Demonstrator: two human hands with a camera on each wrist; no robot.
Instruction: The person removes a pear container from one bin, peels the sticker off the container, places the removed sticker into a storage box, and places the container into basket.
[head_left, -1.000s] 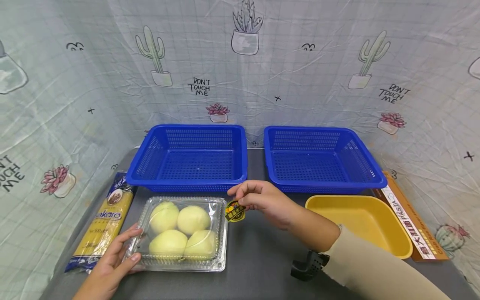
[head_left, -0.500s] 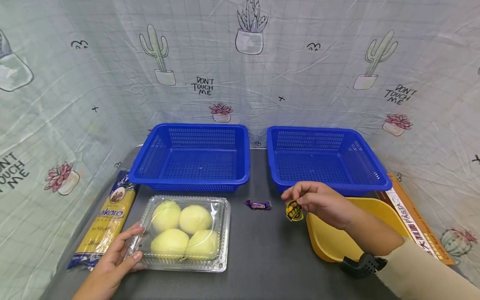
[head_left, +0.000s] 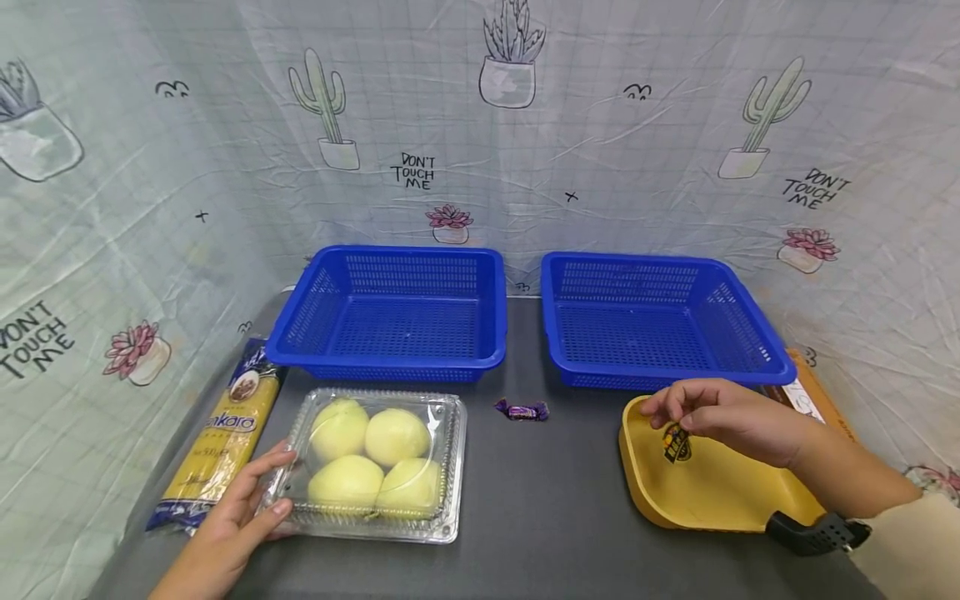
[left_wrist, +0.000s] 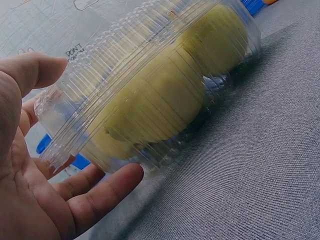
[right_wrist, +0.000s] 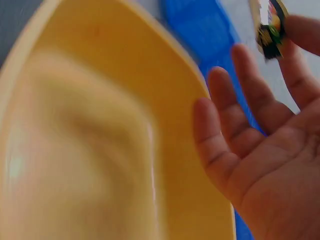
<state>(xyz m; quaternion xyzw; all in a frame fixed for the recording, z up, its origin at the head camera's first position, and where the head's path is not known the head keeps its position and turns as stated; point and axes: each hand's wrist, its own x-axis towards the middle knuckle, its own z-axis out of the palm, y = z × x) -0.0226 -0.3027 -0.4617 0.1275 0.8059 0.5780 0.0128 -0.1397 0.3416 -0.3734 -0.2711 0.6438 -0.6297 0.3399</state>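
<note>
Head: above, facing down, twelve o'clock. Left wrist: close; shares head's seven-o'clock box (head_left: pixel 375 527). Right wrist: close; shares head's four-o'clock tub (head_left: pixel 712 487).

Curtained-off work space, cactus-print fabric walls (head_left: pixel 480 187), grey tabletop (head_left: pixel 547 492)

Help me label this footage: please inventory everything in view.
table: 1, grey, beneath the items
printed curtain: 1, pale, behind the table
baskets: 2, blue, side by side at the back
clamshell container: 1, clear, front left
fruits: 4, pale yellow-green, in the container
pasta packet: 1, yellow and blue, far left
wrapped candy: 1, purple, mid-table
tub: 1, yellow, front right
box: 1, orange and white, far right, partly hidden
sticker: 1, black and yellow, over the tub
sleeve: 1, beige, lower right
wrist camera: 1, black, beside the sleeve
left fingers: one hand, bare, around the container's left end
right fingers: one hand, bare, pinching the sticker
</note>
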